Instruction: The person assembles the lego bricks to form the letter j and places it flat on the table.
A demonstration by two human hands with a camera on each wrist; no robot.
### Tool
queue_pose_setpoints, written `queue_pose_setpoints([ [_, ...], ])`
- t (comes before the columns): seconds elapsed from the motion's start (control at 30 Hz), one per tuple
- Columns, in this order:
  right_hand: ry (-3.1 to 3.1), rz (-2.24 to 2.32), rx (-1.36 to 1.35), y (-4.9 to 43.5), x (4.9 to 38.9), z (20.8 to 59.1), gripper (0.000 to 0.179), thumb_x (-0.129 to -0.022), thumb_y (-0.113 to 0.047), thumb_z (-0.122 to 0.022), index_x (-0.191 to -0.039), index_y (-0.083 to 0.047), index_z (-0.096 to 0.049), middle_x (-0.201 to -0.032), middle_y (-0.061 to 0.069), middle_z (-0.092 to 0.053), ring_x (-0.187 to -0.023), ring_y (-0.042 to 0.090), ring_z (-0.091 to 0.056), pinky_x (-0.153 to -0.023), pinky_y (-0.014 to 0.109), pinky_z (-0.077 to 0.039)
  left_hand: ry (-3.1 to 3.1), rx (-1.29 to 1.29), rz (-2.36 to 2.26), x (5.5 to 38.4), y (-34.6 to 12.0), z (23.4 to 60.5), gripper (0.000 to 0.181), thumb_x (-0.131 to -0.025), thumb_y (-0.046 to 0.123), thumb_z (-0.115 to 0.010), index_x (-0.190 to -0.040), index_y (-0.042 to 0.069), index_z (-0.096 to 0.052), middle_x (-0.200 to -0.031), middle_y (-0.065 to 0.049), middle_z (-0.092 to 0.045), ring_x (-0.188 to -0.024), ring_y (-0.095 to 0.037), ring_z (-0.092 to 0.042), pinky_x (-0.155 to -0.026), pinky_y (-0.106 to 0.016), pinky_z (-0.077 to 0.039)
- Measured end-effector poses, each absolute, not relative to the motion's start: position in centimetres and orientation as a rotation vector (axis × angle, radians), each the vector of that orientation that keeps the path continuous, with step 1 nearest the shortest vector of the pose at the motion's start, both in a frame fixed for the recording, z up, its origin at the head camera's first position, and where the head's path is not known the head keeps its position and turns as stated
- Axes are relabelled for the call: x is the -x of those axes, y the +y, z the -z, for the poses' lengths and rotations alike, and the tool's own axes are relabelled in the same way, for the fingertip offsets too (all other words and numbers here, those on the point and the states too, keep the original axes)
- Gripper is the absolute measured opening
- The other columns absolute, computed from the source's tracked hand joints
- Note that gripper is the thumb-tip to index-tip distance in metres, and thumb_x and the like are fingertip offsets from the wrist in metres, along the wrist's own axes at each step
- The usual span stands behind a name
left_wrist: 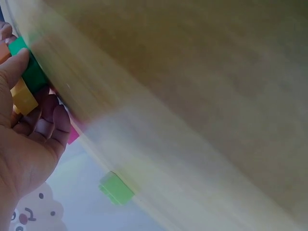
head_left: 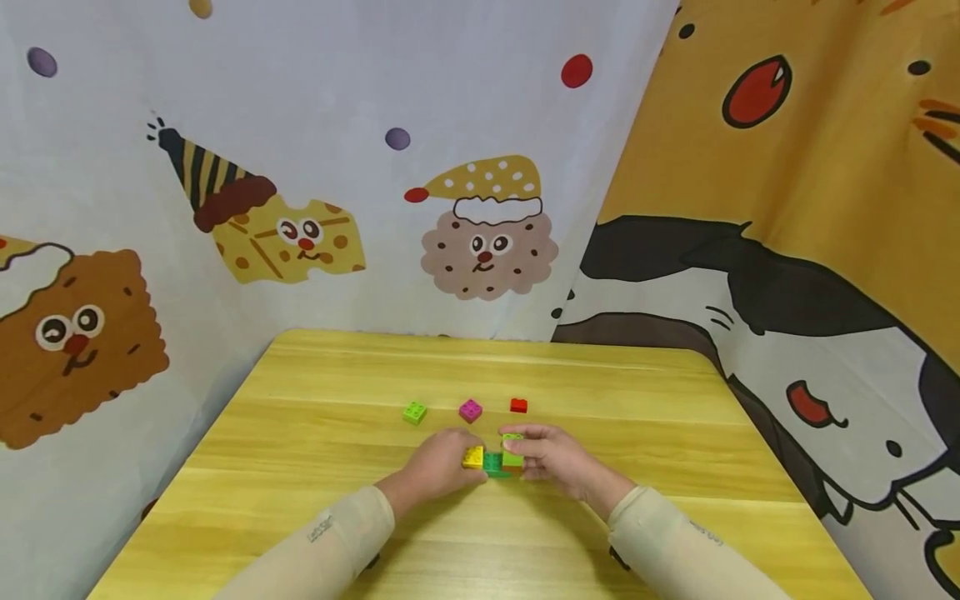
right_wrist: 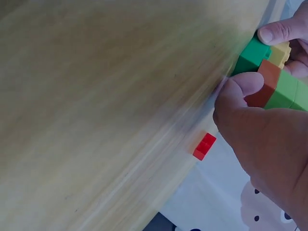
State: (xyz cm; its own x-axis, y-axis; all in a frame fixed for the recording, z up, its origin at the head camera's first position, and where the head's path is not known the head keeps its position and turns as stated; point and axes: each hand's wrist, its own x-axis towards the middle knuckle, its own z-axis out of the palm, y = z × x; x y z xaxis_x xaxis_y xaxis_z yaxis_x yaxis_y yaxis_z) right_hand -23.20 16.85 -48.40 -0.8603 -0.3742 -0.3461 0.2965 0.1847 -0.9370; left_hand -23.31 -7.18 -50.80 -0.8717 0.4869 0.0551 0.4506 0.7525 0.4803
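Observation:
A small build of toy bricks sits between both hands low on the table. Its long green brick (head_left: 492, 463) forms the base, with a yellow brick (head_left: 473, 457) on the left end. On the right end an orange brick (right_wrist: 268, 81) carries light green bricks (right_wrist: 285, 92). My left hand (head_left: 444, 463) grips the yellow end, its thumb against the green brick (left_wrist: 34, 73) in the left wrist view. My right hand (head_left: 561, 460) pinches the orange and light green stack, thumb on the near side. Its fingertips behind the stack are partly hidden.
Beyond the hands lie a loose light green brick (head_left: 415, 412), a magenta brick (head_left: 471, 410) and a red brick (head_left: 519, 406) in a row. The wooden table (head_left: 337, 375) ends at a printed curtain (head_left: 337, 108) behind and on both sides.

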Motion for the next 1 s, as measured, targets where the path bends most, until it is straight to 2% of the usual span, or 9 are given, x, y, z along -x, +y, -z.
queue_pose_setpoints([
  [0.07, 1.966, 1.702, 0.079, 16.9, 23.25, 48.38, 0.06, -0.1, -0.036, -0.077, -0.15, -0.008, -0.06, -0.085, -0.002, -0.063, -0.076, 0.013, -0.055, -0.082, 0.033, -0.06, 2.867, -0.774, -0.76, 23.39, -7.16, 50.86, 0.045, -0.087, 0.036, -0.09, -0.121, 0.01, -0.078, -0.109, 0.0, -0.077, -0.088, -0.007, -0.061, -0.076, -0.023, -0.052],
  [0.17, 1.971, 1.679, 0.083, 16.95, 23.23, 48.28, 0.061, -0.1, -0.038, -0.076, -0.15, -0.008, -0.06, -0.084, -0.002, -0.065, -0.076, 0.012, -0.056, -0.083, 0.033, -0.06, 2.862, -0.782, -0.764, 23.46, -7.15, 51.02, 0.045, -0.087, 0.037, -0.09, -0.121, 0.01, -0.078, -0.106, 0.001, -0.077, -0.086, -0.005, -0.059, -0.074, -0.021, -0.051],
  [0.27, 1.968, 1.671, 0.081, 17.04, 23.28, 48.24, 0.063, -0.099, -0.04, -0.077, -0.15, -0.007, -0.06, -0.091, -0.001, -0.069, -0.079, 0.013, -0.06, -0.086, 0.034, -0.061, 2.859, -0.782, -0.766, 23.5, -7.18, 51.12, 0.045, -0.087, 0.037, -0.09, -0.121, 0.01, -0.078, -0.105, 0.002, -0.076, -0.085, -0.005, -0.058, -0.072, -0.02, -0.05],
  [0.53, 1.947, 1.669, 0.094, 17.46, 23.5, 48.43, 0.069, -0.103, -0.051, -0.068, -0.153, -0.005, -0.056, -0.113, 0.004, -0.069, -0.097, 0.019, -0.065, -0.096, 0.038, -0.06, 2.857, -0.789, -0.787, 23.5, -7.38, 50.89, 0.045, -0.086, 0.036, -0.09, -0.12, 0.009, -0.078, -0.104, 0.002, -0.076, -0.083, -0.004, -0.058, -0.072, -0.02, -0.05],
  [0.77, 1.905, 1.692, 0.096, 17.47, 23.44, 48.53, 0.066, -0.104, -0.044, -0.068, -0.153, -0.002, -0.054, -0.112, 0.006, -0.075, -0.097, 0.017, -0.071, -0.093, 0.035, -0.061, 2.856, -0.774, -0.778, 23.39, -7.46, 50.85, 0.045, -0.087, 0.036, -0.089, -0.121, 0.009, -0.078, -0.109, -0.001, -0.077, -0.085, -0.005, -0.059, -0.073, -0.021, -0.051],
  [1.0, 1.912, 1.687, 0.079, 17.57, 23.46, 48.45, 0.068, -0.104, -0.047, -0.068, -0.153, -0.003, -0.054, -0.108, 0.003, -0.075, -0.095, 0.016, -0.071, -0.093, 0.036, -0.061, 2.861, -0.789, -0.777, 23.41, -7.32, 50.62, 0.045, -0.087, 0.036, -0.09, -0.121, 0.009, -0.078, -0.107, 0.0, -0.077, -0.084, -0.005, -0.058, -0.072, -0.02, -0.051],
])
